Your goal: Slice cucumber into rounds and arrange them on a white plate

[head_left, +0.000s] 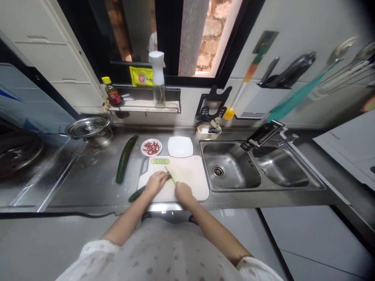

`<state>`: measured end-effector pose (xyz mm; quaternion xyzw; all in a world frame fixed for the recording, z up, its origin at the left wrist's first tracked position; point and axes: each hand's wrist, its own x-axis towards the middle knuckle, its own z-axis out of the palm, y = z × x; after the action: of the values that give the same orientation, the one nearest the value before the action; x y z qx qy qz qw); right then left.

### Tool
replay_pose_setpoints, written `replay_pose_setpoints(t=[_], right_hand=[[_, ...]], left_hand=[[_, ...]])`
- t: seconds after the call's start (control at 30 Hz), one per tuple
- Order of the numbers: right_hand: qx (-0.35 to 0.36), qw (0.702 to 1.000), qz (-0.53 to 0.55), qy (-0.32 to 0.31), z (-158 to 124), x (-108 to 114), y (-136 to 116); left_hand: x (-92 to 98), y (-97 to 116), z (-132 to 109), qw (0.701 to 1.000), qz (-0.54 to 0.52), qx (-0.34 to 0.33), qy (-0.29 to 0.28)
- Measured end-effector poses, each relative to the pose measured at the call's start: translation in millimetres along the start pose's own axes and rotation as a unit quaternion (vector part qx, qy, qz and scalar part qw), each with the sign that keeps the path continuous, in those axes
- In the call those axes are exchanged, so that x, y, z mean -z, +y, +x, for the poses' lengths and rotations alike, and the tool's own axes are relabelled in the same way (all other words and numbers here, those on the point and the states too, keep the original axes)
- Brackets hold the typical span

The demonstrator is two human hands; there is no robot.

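A white cutting board [190, 175] lies on the steel counter in front of me. My left hand [156, 182] presses down on a dark green cucumber [136, 194] that sticks out over the board's left edge. My right hand [183, 192] is closed round the handle of a knife [170, 174] whose blade meets the cucumber's cut end. Several thin cucumber slices [160, 161] sit in a row at the board's far edge.
A whole cucumber [125, 157] lies left of the board. Behind the board stand a small plate of red bits [151, 147] and an empty white plate [180, 146]. A double sink [234, 168] lies right; a lidded pot [89, 128] stands left.
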<state>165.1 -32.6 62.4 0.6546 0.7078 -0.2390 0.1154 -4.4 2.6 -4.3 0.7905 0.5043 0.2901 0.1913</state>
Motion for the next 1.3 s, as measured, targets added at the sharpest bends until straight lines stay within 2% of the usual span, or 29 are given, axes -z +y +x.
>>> replay_pose_setpoints(t=[0.27, 0.6, 1.0, 1.13, 1.3], right_hand=[[-0.003, 1.000, 0.002, 0.002, -1, -3, 1], [0.001, 1.000, 0.007, 0.012, -16, -18, 21], [-0.001, 1.000, 0.003, 0.022, 9, -2, -5], [0.001, 1.000, 0.010, 0.023, 8, -4, -3], [-0.008, 1.000, 0.002, 0.023, -6, -15, 7]], left_hand=[[-1.3, 1, -1, 1.000, -0.011, 0.002, 0.008], [-4.1, -2, 0, 1.000, -0.018, 0.009, 0.004], [-5.6, -5, -1, 1.000, -0.018, 0.006, 0.003], [-4.9, -4, -1, 1.000, -0.015, 0.000, 0.007], [-6.5, -4, -1, 1.000, -0.016, 0.003, 0.009]])
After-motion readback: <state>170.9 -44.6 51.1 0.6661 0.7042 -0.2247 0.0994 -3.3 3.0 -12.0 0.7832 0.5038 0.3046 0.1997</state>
